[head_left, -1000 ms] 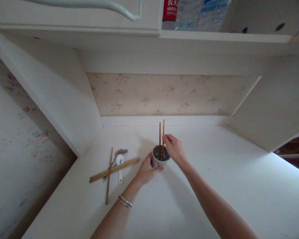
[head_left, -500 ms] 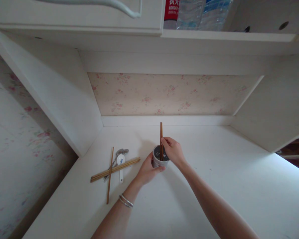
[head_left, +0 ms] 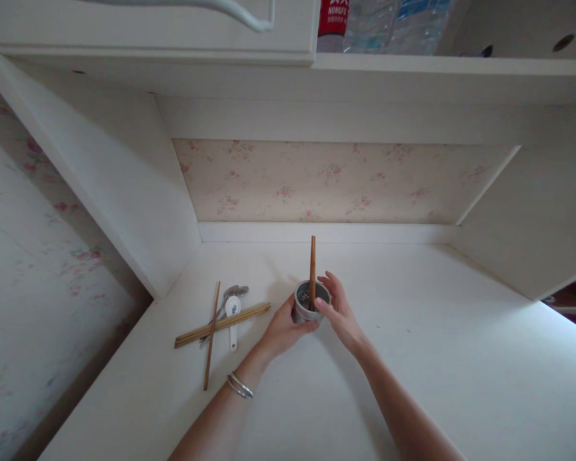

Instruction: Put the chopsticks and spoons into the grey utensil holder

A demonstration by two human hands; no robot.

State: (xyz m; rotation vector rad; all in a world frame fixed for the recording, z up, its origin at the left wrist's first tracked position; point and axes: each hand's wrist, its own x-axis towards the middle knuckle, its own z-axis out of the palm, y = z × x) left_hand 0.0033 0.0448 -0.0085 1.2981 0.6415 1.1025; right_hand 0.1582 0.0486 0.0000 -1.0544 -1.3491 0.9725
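My left hand (head_left: 283, 330) is wrapped round the left side of a small grey chopstick holder (head_left: 306, 315) with holes in its bottom. A pair of brown wooden chopsticks (head_left: 313, 264) stands upright in it, against the right part of the inside. My right hand (head_left: 342, 319) is at the holder's right rim, thumb and fingers apart, no longer round the chopsticks. Its thumb is by the rim close to them; whether it touches is hard to tell. To the left lie several lighter chopsticks (head_left: 249, 314), one darker chopstick (head_left: 208, 365), a white spoon (head_left: 233, 308) and metal spoons (head_left: 242, 291).
The white tabletop (head_left: 436, 371) is bounded by a panel (head_left: 120, 186) at the left and another (head_left: 518, 218) at the right. Overhead is a cabinet (head_left: 148, 38) with plastic bottles (head_left: 369, 25) on its open shelf. Floral wallpaper (head_left: 317, 182) covers the back.
My right hand has let go of the chopsticks and moved down to the holder's rim, its fingers opening. The chopsticks stay standing in the holder. My left hand keeps its grip.
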